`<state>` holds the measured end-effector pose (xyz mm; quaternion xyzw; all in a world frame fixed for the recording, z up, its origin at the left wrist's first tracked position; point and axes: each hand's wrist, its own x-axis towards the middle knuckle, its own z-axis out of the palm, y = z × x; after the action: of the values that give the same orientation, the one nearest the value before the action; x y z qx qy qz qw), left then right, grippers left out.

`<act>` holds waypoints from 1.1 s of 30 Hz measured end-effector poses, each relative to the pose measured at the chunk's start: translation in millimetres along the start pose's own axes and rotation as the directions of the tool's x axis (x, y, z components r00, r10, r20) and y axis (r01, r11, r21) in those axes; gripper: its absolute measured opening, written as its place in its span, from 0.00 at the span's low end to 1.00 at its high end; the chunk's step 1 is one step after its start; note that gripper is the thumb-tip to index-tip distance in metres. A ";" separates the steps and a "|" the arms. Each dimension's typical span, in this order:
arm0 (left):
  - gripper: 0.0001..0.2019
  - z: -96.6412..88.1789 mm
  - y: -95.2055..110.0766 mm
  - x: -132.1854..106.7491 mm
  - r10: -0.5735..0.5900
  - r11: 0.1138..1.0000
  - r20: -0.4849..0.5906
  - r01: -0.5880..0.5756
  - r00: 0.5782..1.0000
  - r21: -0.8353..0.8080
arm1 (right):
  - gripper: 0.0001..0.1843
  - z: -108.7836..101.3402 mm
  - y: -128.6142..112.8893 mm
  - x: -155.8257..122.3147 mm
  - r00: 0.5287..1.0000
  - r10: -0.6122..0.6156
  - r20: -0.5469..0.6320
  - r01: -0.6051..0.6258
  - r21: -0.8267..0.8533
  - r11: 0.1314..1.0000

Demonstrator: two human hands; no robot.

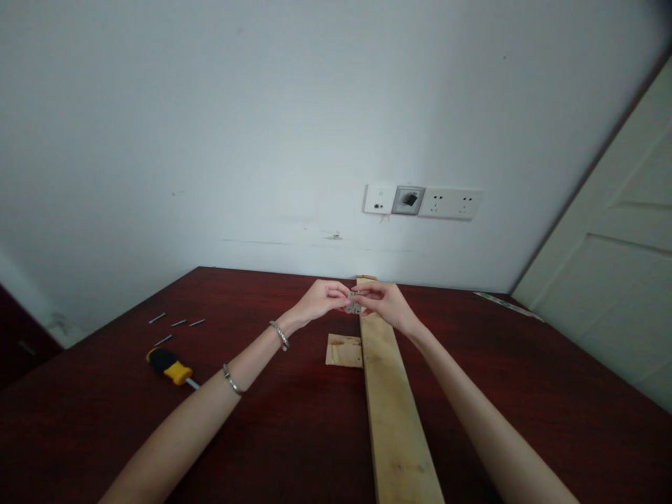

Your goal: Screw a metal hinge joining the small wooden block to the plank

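Observation:
A small grey metal plate with dark holes (353,304) is held up between my two hands, above the far part of a long wooden board (396,399). My left hand (323,299) pinches its left side with thumb and fingers. On the other side, my right hand (382,302) grips the plate near its upper right edge. Fingers cover part of the plate, so its full shape is hidden. Against the board's left edge lies a short flat piece of wood (344,351), nearer to me than the hands.
A yellow and black screwdriver (171,367) lies on the dark red table (273,434) at the left. Several thin metal screws or pins (178,323) lie beyond it. The wall behind carries sockets (450,203). A flat patterned strip (507,305) rests at the far right.

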<state>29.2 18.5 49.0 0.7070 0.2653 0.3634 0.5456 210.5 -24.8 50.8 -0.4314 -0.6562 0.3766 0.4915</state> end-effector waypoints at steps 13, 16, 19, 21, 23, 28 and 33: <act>0.20 -5.6 -7.0 1.2 -0.236 0.936 0.122 0.259 0.964 -0.239 | 0.09 -17.6 -2.3 0.4 0.975 -0.223 -0.017 0.217 -0.155 0.964; 0.24 -2.7 -6.5 -0.3 -0.326 0.816 0.407 0.472 0.853 -0.334 | 0.08 -17.1 -4.6 -1.2 0.964 -0.264 0.014 0.264 -0.127 0.956; 0.22 0.2 -7.1 -0.7 -0.352 0.737 0.517 0.572 0.780 -0.361 | 0.07 -15.1 -7.2 -3.0 0.961 -0.270 0.066 0.275 -0.088 0.957; 0.17 0.4 -8.2 0.1 -0.341 0.732 0.499 0.558 0.797 -0.391 | 0.07 -14.2 -7.8 -3.4 0.956 -0.276 0.099 0.283 -0.075 0.956; 0.13 -0.9 -9.4 1.5 -0.329 0.740 0.447 0.521 0.832 -0.425 | 0.06 -14.0 -6.4 -2.9 0.951 -0.293 0.102 0.301 -0.082 0.950; 0.09 -3.5 -9.9 3.6 -0.339 0.801 0.192 0.389 0.921 -0.454 | 0.13 -14.0 1.5 0.7 0.982 -0.186 -0.031 0.180 -0.145 0.973; 0.09 4.5 -10.5 2.1 -0.300 0.873 -0.034 0.260 0.953 -0.412 | 0.17 -12.2 1.6 2.8 0.988 0.103 -0.119 -0.105 -0.011 0.994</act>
<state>34.2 20.3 38.7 0.5149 0.3105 0.3610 0.7129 222.2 -20.9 53.1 -0.4908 -0.6059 0.3696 0.5054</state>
